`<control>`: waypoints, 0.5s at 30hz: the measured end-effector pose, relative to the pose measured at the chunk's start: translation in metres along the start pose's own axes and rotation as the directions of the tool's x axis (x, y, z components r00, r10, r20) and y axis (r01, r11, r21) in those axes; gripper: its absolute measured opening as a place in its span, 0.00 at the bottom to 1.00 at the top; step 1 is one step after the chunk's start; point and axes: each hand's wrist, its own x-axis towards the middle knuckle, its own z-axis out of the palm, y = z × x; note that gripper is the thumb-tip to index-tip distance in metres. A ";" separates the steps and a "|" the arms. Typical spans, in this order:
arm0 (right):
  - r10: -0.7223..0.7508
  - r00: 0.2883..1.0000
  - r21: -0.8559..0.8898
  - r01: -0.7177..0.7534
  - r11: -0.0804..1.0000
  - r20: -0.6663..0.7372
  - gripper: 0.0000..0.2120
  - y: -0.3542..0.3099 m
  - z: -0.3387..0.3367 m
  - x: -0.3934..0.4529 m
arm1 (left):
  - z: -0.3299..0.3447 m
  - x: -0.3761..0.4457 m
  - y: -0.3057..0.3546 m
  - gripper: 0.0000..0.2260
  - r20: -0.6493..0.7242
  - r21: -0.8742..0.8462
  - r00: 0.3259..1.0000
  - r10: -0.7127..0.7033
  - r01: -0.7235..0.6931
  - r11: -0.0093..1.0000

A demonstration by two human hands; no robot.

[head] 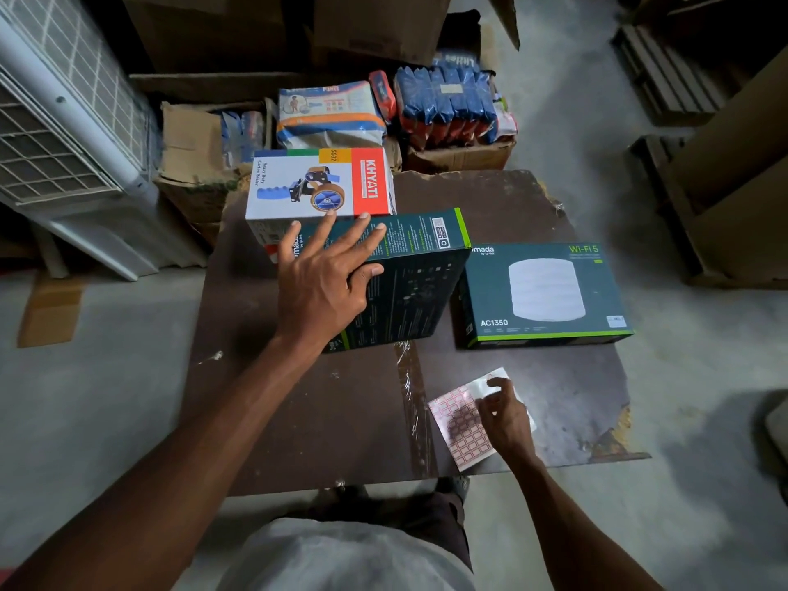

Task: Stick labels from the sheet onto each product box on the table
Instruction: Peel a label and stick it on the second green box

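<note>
Cartons and packaged goods crowd the floor behind the dark table (pixel 503 206). Left hand (pixel 324 275), fingers spread, rests on the tilted dark box (pixel 409 292); the white tape-dispenser box (pixel 315 185) sits just beyond its fingertips. Right hand (pixel 505 413), fingers curled, touches the label sheet (pixel 458 424) beneath it. A second dark box (pixel 541 292) lies flat beyond the right hand.

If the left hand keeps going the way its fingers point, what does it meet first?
Probably the white and red tape-dispenser carton: the left hand lies spread over the tilted dark green box, fingertips already at the carton's near edge. Depth is unclear.
</note>
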 end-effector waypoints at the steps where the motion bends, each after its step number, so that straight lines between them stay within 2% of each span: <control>1: -0.008 1.000 0.013 0.008 1.000 -0.011 0.10 -0.006 -0.001 0.001 | 0.000 0.000 0.000 0.22 -0.001 0.000 1.000 0.000 0.000 1.000; 3: -0.028 0.999 0.085 0.032 0.996 -0.043 0.04 -0.022 -0.004 0.002 | 0.000 -0.001 0.000 0.22 -0.001 0.006 1.000 0.000 0.000 1.000; 5: 0.021 0.996 0.230 -0.001 0.973 -0.084 0.02 -0.044 -0.009 0.000 | 0.001 -0.001 0.000 0.22 -0.001 0.007 1.000 -0.004 0.004 1.000; 7: 0.080 0.989 0.358 -0.029 0.933 -0.128 0.05 -0.072 -0.017 -0.003 | 0.001 0.000 0.001 0.22 -0.008 -0.003 1.000 -0.006 0.006 1.000; 9: 0.078 0.985 0.466 0.002 0.885 -0.153 0.07 -0.105 -0.031 -0.007 | 0.000 0.001 0.001 0.21 -0.012 -0.001 1.000 -0.002 0.002 1.000; 12: -0.052 0.977 0.570 0.165 0.805 -0.209 0.06 -0.162 -0.054 -0.011 | -0.001 0.001 0.001 0.21 -0.014 0.001 1.000 0.002 -0.002 1.000; 15: -0.211 0.908 0.489 0.377 0.786 -0.362 0.04 -0.217 -0.071 -0.008 | -0.001 0.001 0.001 0.22 -0.016 -0.003 1.000 0.002 -0.002 1.000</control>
